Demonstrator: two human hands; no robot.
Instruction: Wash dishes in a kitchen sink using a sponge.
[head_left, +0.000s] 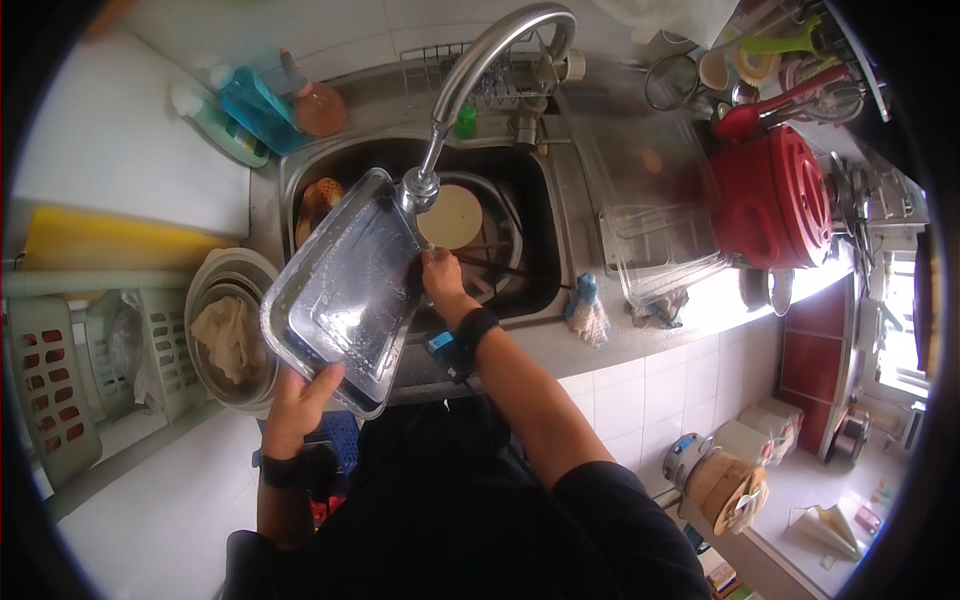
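A clear plastic container (352, 300), wet and tilted, is held over the left part of the sink (564, 259). My left hand (300, 401) grips its lower left edge, thumb on the rim. At the container's right side, my right hand (442, 279) has its fingers curled; whether they hold the rim or something small cannot be told. Just above is the faucet's spout (419, 189). In the sink lie a round cream-coloured item (450, 217) inside a round metal vessel (514, 225) and an orange-brown object (319, 202), partly hidden by the container.
Stacked clear containers (652, 225) and a red lidded pot (772, 196) stand right of the sink. Cloths (589, 311) lie near the counter edge. Bottles (259, 112) stand at the back left. Nested bowls (232, 330) holding a cloth are at the left.
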